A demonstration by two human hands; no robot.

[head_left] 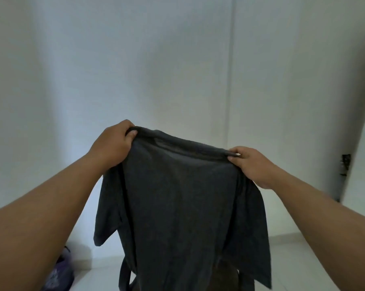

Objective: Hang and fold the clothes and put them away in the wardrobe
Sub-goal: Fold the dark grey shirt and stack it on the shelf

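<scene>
A dark grey T-shirt [177, 206] hangs in front of me, held up by its shoulders. My left hand [112, 143] grips the left shoulder at the top edge. My right hand [253, 166] pinches the right shoulder, a little lower. Both short sleeves droop at the sides, and the shirt's lower part runs out of the frame at the bottom. No hanger is visible.
A plain white wall or closed wardrobe front [177, 59] with a vertical seam fills the view ahead. At the right stands a white door edge with a dark latch [345, 164]. A purple patterned bundle [59, 274] lies on the pale tiled floor at lower left.
</scene>
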